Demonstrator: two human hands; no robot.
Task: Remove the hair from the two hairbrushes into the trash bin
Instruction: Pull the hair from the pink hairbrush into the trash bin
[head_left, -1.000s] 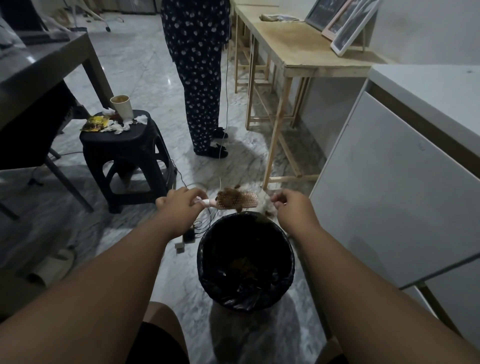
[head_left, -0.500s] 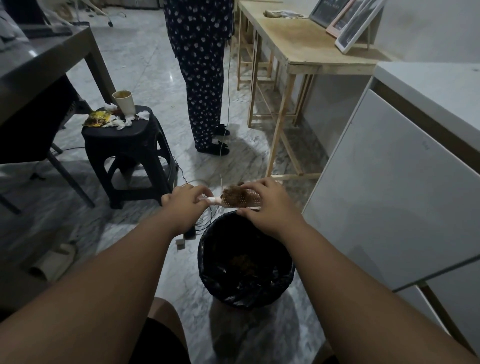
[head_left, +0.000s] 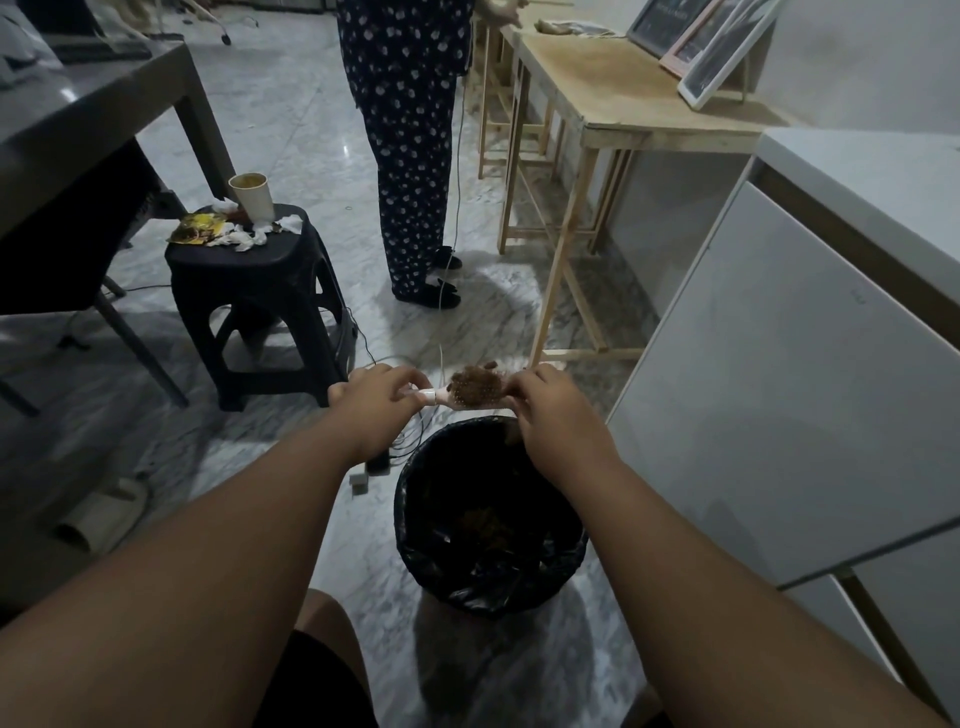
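Hairbrush (head_left: 470, 388) above trash bin (head_left: 415, 525), left hand (head_left: 375, 405) gripping, right hand (head_left: 548, 408) pinching tip

1. The hairbrush (head_left: 440, 398) has a pale pink body of smooth plastic; the hair (head_left: 477, 383) matted on its pad is brown, fuzzy and dull.
2. The trash bin (head_left: 411, 525) is lined with thin black plastic film, crinkled and glossy along the rim.
3. The floor (head_left: 311, 156) is marble-look stone, polished and reflective.
4. The stool (head_left: 260, 291) is black moulded plastic, matt; a paper cup (head_left: 253, 197) stands at its back edge among crumpled tissue (head_left: 244, 240).
5. The table (head_left: 613, 93) is bare, unvarnished wood.
6. The cabinet (head_left: 779, 389) has smooth white matt panels.
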